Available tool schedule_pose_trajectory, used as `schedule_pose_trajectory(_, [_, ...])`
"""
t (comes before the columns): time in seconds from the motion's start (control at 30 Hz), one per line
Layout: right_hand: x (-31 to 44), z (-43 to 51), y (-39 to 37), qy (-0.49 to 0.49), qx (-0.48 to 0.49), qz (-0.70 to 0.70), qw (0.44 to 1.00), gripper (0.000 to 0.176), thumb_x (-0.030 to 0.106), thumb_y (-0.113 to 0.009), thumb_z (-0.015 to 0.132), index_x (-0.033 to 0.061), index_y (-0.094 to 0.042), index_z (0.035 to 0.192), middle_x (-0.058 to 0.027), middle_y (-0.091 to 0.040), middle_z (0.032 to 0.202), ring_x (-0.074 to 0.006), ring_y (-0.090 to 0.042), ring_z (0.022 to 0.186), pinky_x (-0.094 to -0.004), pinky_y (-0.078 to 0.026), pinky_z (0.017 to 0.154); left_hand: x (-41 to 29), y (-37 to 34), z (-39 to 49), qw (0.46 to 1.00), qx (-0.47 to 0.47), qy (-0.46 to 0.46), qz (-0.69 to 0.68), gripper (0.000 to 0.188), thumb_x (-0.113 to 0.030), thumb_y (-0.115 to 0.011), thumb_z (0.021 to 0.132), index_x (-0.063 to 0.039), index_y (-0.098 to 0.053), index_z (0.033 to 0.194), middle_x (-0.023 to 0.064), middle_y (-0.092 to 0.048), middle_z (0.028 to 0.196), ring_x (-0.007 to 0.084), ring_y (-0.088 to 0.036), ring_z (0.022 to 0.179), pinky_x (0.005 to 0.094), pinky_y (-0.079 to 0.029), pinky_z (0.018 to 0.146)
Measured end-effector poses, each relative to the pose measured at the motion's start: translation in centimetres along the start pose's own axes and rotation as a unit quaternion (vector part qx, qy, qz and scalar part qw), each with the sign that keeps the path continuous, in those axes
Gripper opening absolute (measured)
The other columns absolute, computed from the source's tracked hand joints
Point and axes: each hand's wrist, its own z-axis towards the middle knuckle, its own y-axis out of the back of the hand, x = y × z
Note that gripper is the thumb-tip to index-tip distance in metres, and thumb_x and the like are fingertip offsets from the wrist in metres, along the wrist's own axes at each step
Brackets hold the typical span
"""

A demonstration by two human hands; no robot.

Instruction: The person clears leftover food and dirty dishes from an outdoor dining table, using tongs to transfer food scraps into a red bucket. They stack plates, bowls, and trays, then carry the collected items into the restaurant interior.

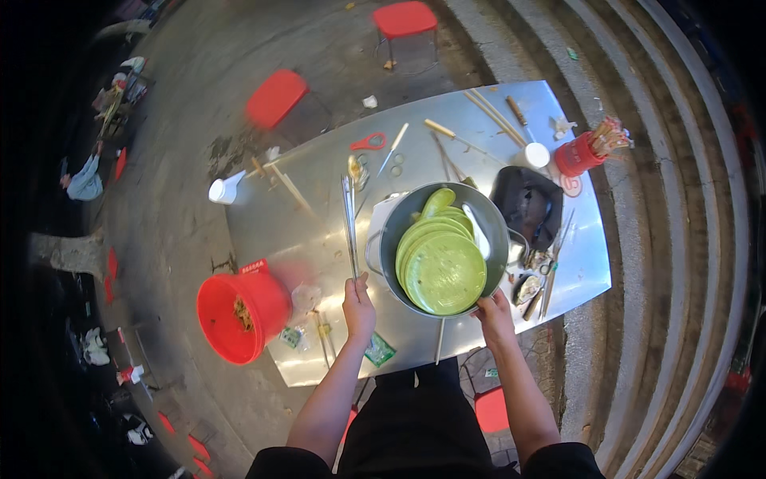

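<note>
Several thin metal skewers or chopsticks rise upright from my left hand, which is closed around their lower ends. My right hand grips the near right rim of a large metal pot. Inside the pot lie stacked green plates, a green spoon and a white spoon. Just right of the pot is a black tray or container. Red-handled scissors and a white-handled pick or knife lie on the metal table behind my left hand.
A red bucket with food scraps stands at the table's left. At the far right are a red holder full of sticks and a white cup. A white ladle-like cup sits at the left corner. Red stools and steps surround the table.
</note>
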Motion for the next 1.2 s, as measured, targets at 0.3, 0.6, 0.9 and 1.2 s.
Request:
schedule_pose_trajectory(0.3, [-3.0, 2.5, -3.4, -0.004, 0.041, 0.004, 0.999, 0.028, 0.017, -0.054, 0.095, 0.0017, -0.049, 0.117, -0.005, -0.059, 0.093, -0.0133, -0.06, 0.077, -0.0263, -0.05, 0.072, 1.2, 11.7, -8.9, 0.96, -0.114, 0.089, -0.241, 0.021, -0.026, -0.04, 0.102, -0.01, -0.039, 0.088, -0.0056, -0.036, 0.067, 0.0022, -0.031, 0.055, 0.0195, -0.025, 0.047])
schedule_pose_trajectory(0.6, [-13.6, -3.4, -1.3, 0.007, -0.095, -0.376, 0.922, 0.018, 0.02, -0.062, 0.088, 0.0037, -0.057, 0.086, -0.007, -0.061, 0.074, -0.0172, -0.06, 0.068, -0.0325, -0.048, 0.063, 6.3, 18.8, -17.2, 0.936, -0.233, 0.217, -0.15, 0.023, -0.027, -0.043, 0.101, -0.011, -0.038, 0.086, -0.0065, -0.034, 0.065, 0.0023, -0.03, 0.053, 0.0205, -0.024, 0.045])
schedule_pose_trajectory(0.9, [-14.1, -2.6, 5.4, 0.117, -0.357, -0.459, 0.805, 0.022, 0.02, -0.069, 0.078, 0.0034, -0.055, 0.083, -0.0154, -0.059, 0.082, -0.0348, -0.058, 0.082, -0.0441, -0.045, 0.075, 6.3, 18.2, -18.0, 0.914, -0.071, 0.264, -0.299, 0.022, -0.027, -0.046, 0.1, -0.013, -0.039, 0.084, -0.0059, -0.03, 0.059, 0.0025, -0.026, 0.046, 0.0206, -0.02, 0.04])
schedule_pose_trajectory(1.2, [-4.3, 3.1, 17.4, 0.192, -0.47, -0.526, 0.683, 0.025, 0.016, -0.067, 0.072, 0.0035, -0.056, 0.09, -0.0174, -0.055, 0.092, -0.0365, -0.053, 0.087, -0.0447, -0.044, 0.077, 2.9, 15.3, -16.7, 0.924, -0.003, 0.263, -0.277, 0.025, -0.031, -0.045, 0.1, -0.013, -0.042, 0.082, -0.0053, -0.03, 0.058, 0.0032, -0.024, 0.043, 0.0205, -0.018, 0.038])
